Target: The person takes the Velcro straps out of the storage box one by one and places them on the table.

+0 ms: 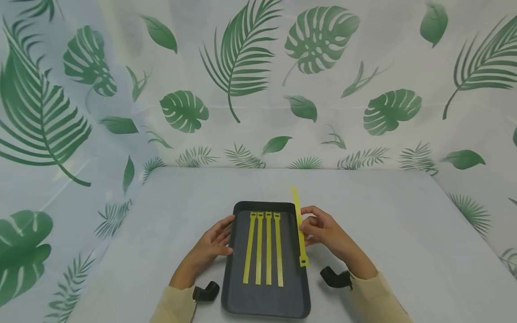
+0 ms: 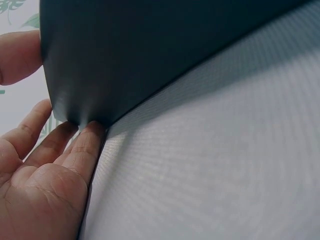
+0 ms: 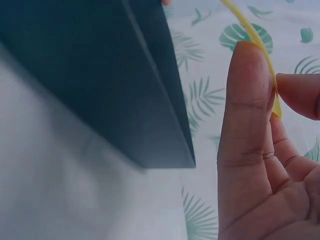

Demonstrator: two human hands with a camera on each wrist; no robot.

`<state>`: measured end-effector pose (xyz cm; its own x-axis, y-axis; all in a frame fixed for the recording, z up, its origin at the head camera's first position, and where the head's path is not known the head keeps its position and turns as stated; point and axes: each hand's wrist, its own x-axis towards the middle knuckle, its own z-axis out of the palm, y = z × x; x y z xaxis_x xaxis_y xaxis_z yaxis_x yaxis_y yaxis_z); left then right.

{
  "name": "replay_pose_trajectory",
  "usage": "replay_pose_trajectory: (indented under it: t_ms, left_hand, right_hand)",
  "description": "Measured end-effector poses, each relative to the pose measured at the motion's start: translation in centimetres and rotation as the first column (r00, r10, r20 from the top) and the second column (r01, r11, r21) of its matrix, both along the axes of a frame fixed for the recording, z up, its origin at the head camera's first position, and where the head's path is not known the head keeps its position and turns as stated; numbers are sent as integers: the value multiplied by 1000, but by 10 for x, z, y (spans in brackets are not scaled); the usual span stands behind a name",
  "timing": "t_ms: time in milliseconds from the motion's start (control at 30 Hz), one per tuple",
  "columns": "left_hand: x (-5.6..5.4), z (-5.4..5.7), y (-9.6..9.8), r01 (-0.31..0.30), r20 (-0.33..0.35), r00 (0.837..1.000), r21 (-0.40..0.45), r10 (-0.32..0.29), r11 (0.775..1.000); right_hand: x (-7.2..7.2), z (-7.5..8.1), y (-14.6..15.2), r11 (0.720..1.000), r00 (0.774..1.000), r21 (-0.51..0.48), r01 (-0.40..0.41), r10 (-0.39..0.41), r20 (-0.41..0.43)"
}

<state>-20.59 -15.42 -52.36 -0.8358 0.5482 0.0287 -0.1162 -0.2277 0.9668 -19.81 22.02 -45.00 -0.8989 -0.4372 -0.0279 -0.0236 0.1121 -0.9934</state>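
Observation:
A dark rectangular tray [image 1: 266,300] holds several yellow cable ties [image 1: 258,251] laid side by side lengthwise, slotted heads at the far end. My right hand [image 1: 325,231] pinches another yellow cable tie [image 1: 298,215] between thumb and fingers over the tray's right rim. Its slotted head points toward me. In the right wrist view, the thumb [image 3: 247,100] presses the held cable tie [image 3: 255,35] from one side. My left hand [image 1: 210,244] touches the tray's left side. Fairly straight fingers [image 2: 82,150] rest against the tray's outer wall [image 2: 115,55] in the left wrist view.
The tray stands on a white-covered table [image 1: 181,188]. A white curtain [image 1: 250,121] printed with green leaves hangs behind and at both sides. Black wrist-worn devices sit by the left sleeve [image 1: 173,305] and the right sleeve [image 1: 379,298].

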Motion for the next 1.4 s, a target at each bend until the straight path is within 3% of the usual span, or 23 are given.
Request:
replay_pose_trajectory:
  t_ms: [400, 800, 1400]
  left_hand:
    - [1, 0, -1, -1, -4, 1000, 12, 1, 1000]
    - [2, -1, -1, 13, -27, 1000, 31, -12, 999]
    - [2, -1, 1, 7, -24, 1000, 16, -6, 1000]
  right_hand:
    - [6, -6, 20, 999, 998, -13, 41, -40, 52]
    - [11, -18, 31, 997, 982, 20, 73, -75, 172]
    - [20, -25, 34, 981, 963, 184, 69, -114, 245]
